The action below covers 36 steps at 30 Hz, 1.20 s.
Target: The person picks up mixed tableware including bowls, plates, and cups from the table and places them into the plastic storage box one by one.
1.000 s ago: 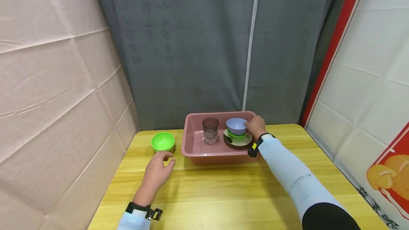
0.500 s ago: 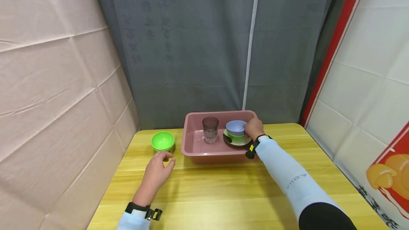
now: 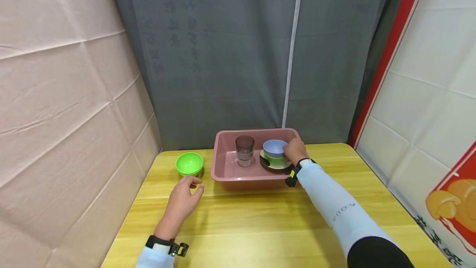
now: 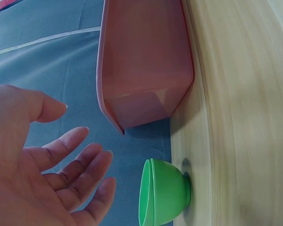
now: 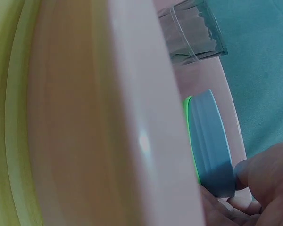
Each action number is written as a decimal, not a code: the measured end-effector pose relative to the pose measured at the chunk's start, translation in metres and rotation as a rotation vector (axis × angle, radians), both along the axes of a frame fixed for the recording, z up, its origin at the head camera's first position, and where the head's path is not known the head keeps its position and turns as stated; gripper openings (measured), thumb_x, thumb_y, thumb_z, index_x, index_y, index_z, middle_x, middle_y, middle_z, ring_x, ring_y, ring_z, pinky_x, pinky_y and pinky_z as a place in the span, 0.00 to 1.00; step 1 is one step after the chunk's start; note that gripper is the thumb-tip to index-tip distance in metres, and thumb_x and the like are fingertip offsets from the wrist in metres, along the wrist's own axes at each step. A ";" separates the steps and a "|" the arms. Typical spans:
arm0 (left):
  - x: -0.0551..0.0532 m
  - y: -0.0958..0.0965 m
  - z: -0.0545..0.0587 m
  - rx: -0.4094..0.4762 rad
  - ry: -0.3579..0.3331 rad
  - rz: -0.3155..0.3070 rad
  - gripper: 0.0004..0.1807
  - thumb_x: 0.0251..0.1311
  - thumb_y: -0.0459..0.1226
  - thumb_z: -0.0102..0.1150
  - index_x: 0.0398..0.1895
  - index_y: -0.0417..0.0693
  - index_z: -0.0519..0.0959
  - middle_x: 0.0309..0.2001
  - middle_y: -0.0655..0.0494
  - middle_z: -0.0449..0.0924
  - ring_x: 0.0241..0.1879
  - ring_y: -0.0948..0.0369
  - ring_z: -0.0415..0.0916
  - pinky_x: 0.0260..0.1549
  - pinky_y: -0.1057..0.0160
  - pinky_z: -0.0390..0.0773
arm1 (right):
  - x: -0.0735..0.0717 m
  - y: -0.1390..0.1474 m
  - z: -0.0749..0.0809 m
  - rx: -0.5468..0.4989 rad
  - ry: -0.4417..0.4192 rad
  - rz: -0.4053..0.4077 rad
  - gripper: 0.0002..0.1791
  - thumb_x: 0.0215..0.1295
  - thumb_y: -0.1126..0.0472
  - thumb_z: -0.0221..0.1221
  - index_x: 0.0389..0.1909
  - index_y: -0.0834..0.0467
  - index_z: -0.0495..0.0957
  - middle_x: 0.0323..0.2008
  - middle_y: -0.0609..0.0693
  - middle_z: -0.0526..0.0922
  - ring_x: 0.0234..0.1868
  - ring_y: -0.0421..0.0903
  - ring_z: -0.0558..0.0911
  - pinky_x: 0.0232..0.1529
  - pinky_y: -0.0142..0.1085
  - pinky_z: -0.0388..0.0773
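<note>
In the head view, my right hand [image 3: 295, 150] pinches the edge of a blue bowl [image 3: 274, 147] inside the pink basin. The right wrist view shows the thumb against the side of that bowl [image 5: 211, 146]. Under it a green bowl [image 3: 276, 159] stands on a pale plate [image 3: 265, 161] with a dark plate beneath. Relaxed and holding nothing, my left hand [image 3: 182, 199] hovers just in front of a green bowl [image 3: 189, 163] on the table. A doubled rim on this green bowl [image 4: 162, 193] shows in the left wrist view, like two bowls nested together.
The pink basin [image 3: 238, 186] stands at the back of the wooden table [image 3: 245, 226]. Tumblers, a darker one stacked in a clear one [image 3: 245, 152], stand in its left half. A grey curtain [image 3: 223, 53] hangs behind, with cloth walls at both sides.
The right hand has shifted slightly left and down with the blue bowl, which now sits lower over the green bowl. The left hand stays in place.
</note>
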<state>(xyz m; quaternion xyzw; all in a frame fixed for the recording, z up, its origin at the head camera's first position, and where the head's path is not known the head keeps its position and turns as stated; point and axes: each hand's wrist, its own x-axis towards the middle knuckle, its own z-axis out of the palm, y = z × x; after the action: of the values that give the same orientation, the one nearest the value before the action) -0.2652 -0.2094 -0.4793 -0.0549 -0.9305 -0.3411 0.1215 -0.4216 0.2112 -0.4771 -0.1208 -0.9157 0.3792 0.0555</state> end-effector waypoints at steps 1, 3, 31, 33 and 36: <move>0.000 0.000 0.000 -0.001 0.000 0.001 0.11 0.72 0.38 0.71 0.51 0.43 0.87 0.52 0.47 0.84 0.53 0.45 0.85 0.54 0.42 0.84 | 0.000 0.000 0.000 0.002 -0.003 0.000 0.13 0.75 0.65 0.57 0.40 0.72 0.84 0.21 0.57 0.83 0.28 0.61 0.91 0.21 0.37 0.81; 0.000 0.000 0.000 -0.002 -0.004 0.002 0.11 0.72 0.39 0.71 0.51 0.43 0.87 0.52 0.47 0.84 0.53 0.45 0.85 0.54 0.42 0.84 | 0.001 0.000 0.001 0.010 -0.006 0.008 0.14 0.75 0.64 0.57 0.39 0.72 0.84 0.21 0.57 0.82 0.26 0.59 0.90 0.21 0.37 0.81; 0.001 -0.006 0.005 -0.028 -0.007 -0.015 0.12 0.72 0.39 0.71 0.52 0.43 0.87 0.53 0.47 0.85 0.53 0.48 0.84 0.54 0.43 0.85 | 0.131 0.055 0.058 -0.134 0.005 0.273 0.20 0.82 0.49 0.63 0.51 0.65 0.79 0.38 0.59 0.80 0.37 0.54 0.83 0.37 0.43 0.89; 0.001 -0.006 0.005 -0.030 -0.010 -0.023 0.12 0.72 0.39 0.71 0.52 0.42 0.87 0.53 0.47 0.85 0.53 0.47 0.84 0.55 0.43 0.85 | 0.142 0.061 0.056 -0.148 0.012 0.304 0.20 0.83 0.50 0.63 0.53 0.65 0.78 0.40 0.60 0.82 0.39 0.56 0.85 0.38 0.44 0.90; -0.001 -0.004 0.003 -0.031 -0.014 -0.039 0.12 0.72 0.39 0.71 0.52 0.42 0.87 0.52 0.48 0.84 0.53 0.47 0.84 0.55 0.43 0.85 | 0.157 0.067 0.052 -0.164 0.016 0.331 0.21 0.83 0.49 0.63 0.55 0.64 0.78 0.43 0.60 0.85 0.43 0.57 0.87 0.39 0.44 0.91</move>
<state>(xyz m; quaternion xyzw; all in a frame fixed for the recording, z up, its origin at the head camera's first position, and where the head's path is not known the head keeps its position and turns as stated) -0.2658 -0.2131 -0.4766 -0.0727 -0.9352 -0.3295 0.1074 -0.2646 0.2782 -0.4249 0.0303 -0.8886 0.4576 -0.0102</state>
